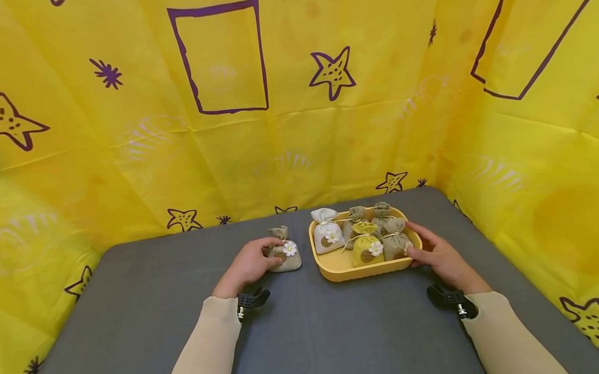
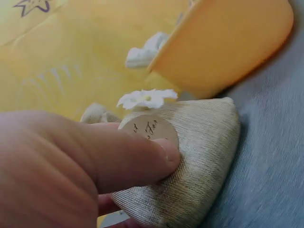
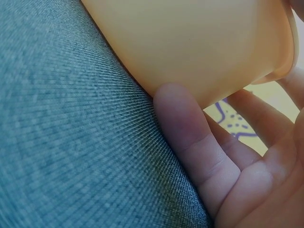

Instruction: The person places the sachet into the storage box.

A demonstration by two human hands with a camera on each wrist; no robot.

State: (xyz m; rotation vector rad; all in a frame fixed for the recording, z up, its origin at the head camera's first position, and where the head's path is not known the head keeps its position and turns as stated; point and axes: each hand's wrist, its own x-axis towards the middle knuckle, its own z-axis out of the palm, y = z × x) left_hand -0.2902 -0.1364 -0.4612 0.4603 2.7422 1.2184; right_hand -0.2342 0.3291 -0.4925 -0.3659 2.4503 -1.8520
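My left hand (image 1: 251, 261) grips a small beige fabric sachet (image 1: 288, 261) left of the tray. Its thumb presses on the round printed label (image 2: 149, 126), while the other fingers go behind the bag and are partly hidden. A white daisy (image 1: 289, 248) decorates the sachet's front. At the right end of a shallow yellow tray (image 1: 332, 275), my right hand (image 1: 438, 256) holds the rim, thumb over the edge and fingers against the outer wall. Inside the tray stand a white sachet (image 1: 328, 235), a yellow sachet (image 1: 367, 249) and several grey-beige sachets (image 1: 394, 243).
A dark grey cloth-covered table (image 1: 304, 330) carries the tray and the loose sachet. Yellow fabric (image 1: 287, 132) printed with purple stars and frames rises behind the table and along its sides.
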